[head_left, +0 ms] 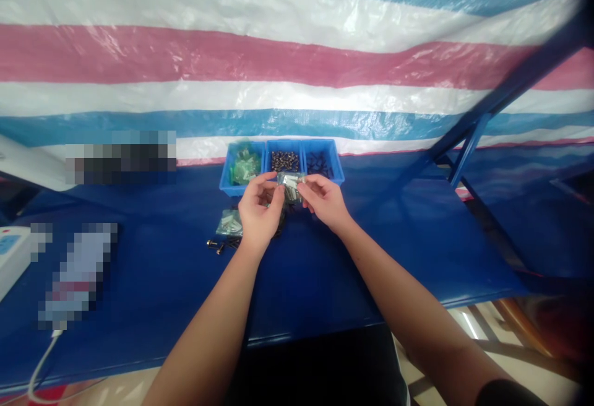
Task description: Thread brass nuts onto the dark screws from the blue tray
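Between them, my left hand (260,211) and my right hand (325,200) pinch a small clear plastic bag (291,187) by its two sides. Pale, light-coloured pieces show through the plastic. Both hands are closed at the fingertips, just in front of the blue bins. Beside my left wrist lies another clear bag (229,223) with similar light pieces. Several loose screws (216,245) are scattered on the blue table near it, partly hidden by my left hand and forearm.
Three joined blue bins stand at the back: the left bin (224,184) holds greenish plastic bags, the middle brassy dark hardware (284,161), the right dark screws (318,163). A blurred device with a white cable (39,362) lies left. A blue metal frame (468,149) rises right.
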Tool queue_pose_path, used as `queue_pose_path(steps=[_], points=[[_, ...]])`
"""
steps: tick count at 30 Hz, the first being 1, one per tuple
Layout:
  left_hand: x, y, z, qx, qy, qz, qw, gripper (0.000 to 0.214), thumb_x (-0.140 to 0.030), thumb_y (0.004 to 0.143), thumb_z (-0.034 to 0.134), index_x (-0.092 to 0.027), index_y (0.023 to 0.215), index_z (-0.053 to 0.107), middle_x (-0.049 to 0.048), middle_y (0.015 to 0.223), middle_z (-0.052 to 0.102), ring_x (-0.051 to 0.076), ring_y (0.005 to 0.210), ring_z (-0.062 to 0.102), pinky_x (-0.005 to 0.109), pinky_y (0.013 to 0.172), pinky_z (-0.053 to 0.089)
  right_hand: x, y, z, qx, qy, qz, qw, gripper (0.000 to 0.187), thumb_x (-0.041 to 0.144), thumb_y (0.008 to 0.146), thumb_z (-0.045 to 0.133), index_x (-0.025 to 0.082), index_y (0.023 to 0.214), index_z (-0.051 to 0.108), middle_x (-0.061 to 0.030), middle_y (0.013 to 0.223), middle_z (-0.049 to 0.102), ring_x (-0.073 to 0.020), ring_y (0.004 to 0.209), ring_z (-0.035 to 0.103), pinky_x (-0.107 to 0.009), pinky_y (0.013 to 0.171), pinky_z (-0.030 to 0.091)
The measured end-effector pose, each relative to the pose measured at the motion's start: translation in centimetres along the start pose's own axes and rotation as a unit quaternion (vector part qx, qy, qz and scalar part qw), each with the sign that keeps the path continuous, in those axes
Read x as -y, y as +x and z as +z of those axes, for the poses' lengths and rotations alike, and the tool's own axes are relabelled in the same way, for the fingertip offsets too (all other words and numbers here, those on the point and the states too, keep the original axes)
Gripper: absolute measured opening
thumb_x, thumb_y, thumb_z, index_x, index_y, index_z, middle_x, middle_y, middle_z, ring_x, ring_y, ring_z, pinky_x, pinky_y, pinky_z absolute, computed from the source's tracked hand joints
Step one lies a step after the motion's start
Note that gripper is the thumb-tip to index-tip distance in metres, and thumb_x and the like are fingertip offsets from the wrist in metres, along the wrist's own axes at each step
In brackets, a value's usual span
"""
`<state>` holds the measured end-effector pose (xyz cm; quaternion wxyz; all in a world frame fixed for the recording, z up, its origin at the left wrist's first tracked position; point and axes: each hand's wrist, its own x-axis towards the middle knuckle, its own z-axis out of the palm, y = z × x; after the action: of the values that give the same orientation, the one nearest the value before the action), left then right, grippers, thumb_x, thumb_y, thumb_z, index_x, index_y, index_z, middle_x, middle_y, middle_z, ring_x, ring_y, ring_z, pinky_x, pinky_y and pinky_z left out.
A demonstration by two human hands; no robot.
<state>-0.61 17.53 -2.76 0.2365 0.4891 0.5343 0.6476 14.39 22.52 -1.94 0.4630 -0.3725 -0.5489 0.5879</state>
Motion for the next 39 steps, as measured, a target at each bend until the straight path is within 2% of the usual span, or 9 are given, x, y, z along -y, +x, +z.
queue_pose_path(steps=[4, 9, 15, 17, 23, 28, 32, 39], points=[[0.2, 0.1, -0.1, -0.004, -0.005, 0.008, 1.000, 0.040, -0.036, 0.087, 0.073, -0.020, 0.123, 0.063, 0.0019, 0.086, 0.067, 0.009, 0.066, 0.061, 0.022, 0.063, 0.052, -0.1, 0.0, 0.1, 0.011, 0.021, 0.001, 1.000, 0.051, 0.052, 0.069, 0.084, 0.018, 0.102, 0.066, 0.0051, 0.063, 0.060, -0.0080, 0.049, 0.051, -0.024, 0.046, 0.042], [0.1, 0.1, -0.2, 0.018, -0.007, -0.001, 1.000, 0.042, -0.036, 0.088, 0.072, -0.021, 0.126, 0.063, 0.0023, 0.086, 0.068, 0.010, 0.065, 0.062, 0.022, 0.062, 0.053, 0.0, 0.0, 0.0, 0.009, 0.035, 0.012, 0.999, 0.045, 0.053, 0.067, 0.084, 0.018, 0.089, 0.066, 0.0044, 0.060, 0.060, -0.0080, 0.048, 0.049, -0.023, 0.044, 0.040], [0.0, -0.1, -0.1, 0.021, 0.000, -0.001, 1.000, 0.044, -0.035, 0.086, 0.073, -0.021, 0.126, 0.063, 0.0021, 0.087, 0.069, 0.010, 0.066, 0.064, 0.023, 0.064, 0.054, 0.1, 0.1, -0.2, 0.006, 0.035, -0.006, 0.999, 0.043, 0.053, 0.069, 0.084, 0.019, 0.088, 0.066, 0.0046, 0.060, 0.060, -0.0085, 0.049, 0.050, -0.024, 0.046, 0.041], [0.0, -0.1, 0.0, 0.023, -0.009, -0.018, 1.000, 0.042, -0.035, 0.086, 0.074, -0.020, 0.124, 0.064, 0.0021, 0.083, 0.071, 0.011, 0.065, 0.066, 0.023, 0.064, 0.055, 0.1, 0.2, -0.3, 0.003, 0.034, -0.010, 0.999, 0.042, 0.052, 0.069, 0.084, 0.019, 0.088, 0.066, 0.0049, 0.060, 0.059, -0.0082, 0.049, 0.050, -0.024, 0.047, 0.042], [-0.3, 0.1, 0.1, 0.020, -0.016, -0.046, 0.999, 0.029, -0.038, 0.082, 0.077, -0.016, 0.098, 0.071, 0.0046, 0.081, 0.075, 0.014, 0.066, 0.071, 0.025, 0.066, 0.057, -0.1, 0.3, -0.6, -0.004, 0.023, -0.006, 1.000, 0.041, 0.052, 0.069, 0.084, 0.020, 0.088, 0.067, 0.0047, 0.060, 0.059, -0.0091, 0.050, 0.051, -0.025, 0.047, 0.043], [0.1, 0.1, 0.0, 0.028, 0.011, -0.034, 0.999, 0.027, -0.037, 0.082, 0.078, -0.017, 0.099, 0.071, 0.0042, 0.083, 0.074, 0.013, 0.070, 0.068, 0.023, 0.066, 0.054, -0.6, 0.4, -0.7, 0.008, 0.036, -0.010, 0.999, 0.040, 0.050, 0.069, 0.084, 0.019, 0.089, 0.068, 0.0031, 0.062, 0.062, -0.0107, 0.053, 0.056, -0.024, 0.046, 0.042], [0.3, 0.1, -0.1, 0.020, 0.027, -0.015, 0.999, 0.027, -0.039, 0.084, 0.075, -0.018, 0.100, 0.072, 0.0033, 0.085, 0.071, 0.012, 0.068, 0.063, 0.024, 0.065, 0.051, -0.2, 0.4, -0.5, -0.004, 0.039, 0.005, 0.999, 0.043, 0.051, 0.067, 0.085, 0.019, 0.090, 0.068, 0.0032, 0.061, 0.063, -0.0101, 0.050, 0.053, -0.025, 0.044, 0.042], [0.0, 0.2, -0.1, 0.019, 0.051, -0.049, 0.997, 0.028, -0.042, 0.085, 0.074, -0.017, 0.097, 0.072, -0.0011, 0.067, 0.063, 0.010, 0.057, 0.057, 0.023, 0.057, 0.046, 0.7, 0.2, -0.2, -0.015, 0.047, -0.009, 0.999, 0.051, 0.048, 0.065, 0.087, 0.019, 0.103, 0.071, 0.0039, 0.066, 0.064, -0.0081, 0.051, 0.052, -0.025, 0.049, 0.047]])
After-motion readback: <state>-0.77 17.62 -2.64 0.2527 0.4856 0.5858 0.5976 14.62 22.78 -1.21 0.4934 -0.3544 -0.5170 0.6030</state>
